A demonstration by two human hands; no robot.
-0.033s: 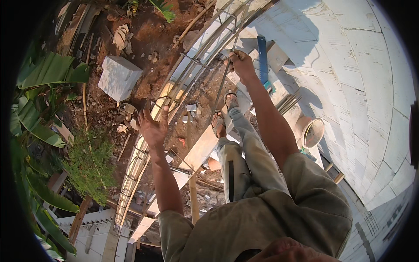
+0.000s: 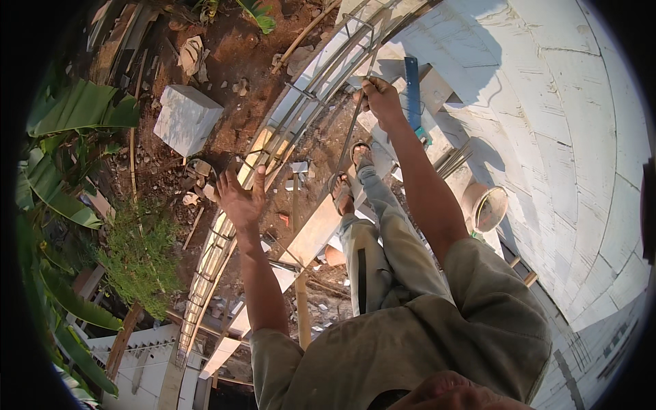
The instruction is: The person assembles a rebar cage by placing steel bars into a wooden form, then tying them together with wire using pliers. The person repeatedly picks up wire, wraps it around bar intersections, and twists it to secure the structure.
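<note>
My right hand (image 2: 381,101) is closed around a thin, dark metal rod (image 2: 350,131). From the fist, the rod slants down toward my sandalled feet and up beside the rebar cage. My left hand (image 2: 240,201) has its fingers spread and lies over the long rebar cage (image 2: 307,94), apparently resting on it. Square stirrups cross the cage's long bars, and it curves through the view from the top to the lower left. Yellowish formwork boards (image 2: 260,143) show along it. Just right of my right hand is a handsaw (image 2: 411,89) with a blue blade and teal handle.
I stand high on a narrow plank (image 2: 318,236) above rubble-strewn ground. At right rises a white block wall (image 2: 547,130), with a dusty bucket (image 2: 490,208) and a bundle of rods (image 2: 452,161) near it. A white block (image 2: 188,119) and banana leaves (image 2: 78,113) are at left.
</note>
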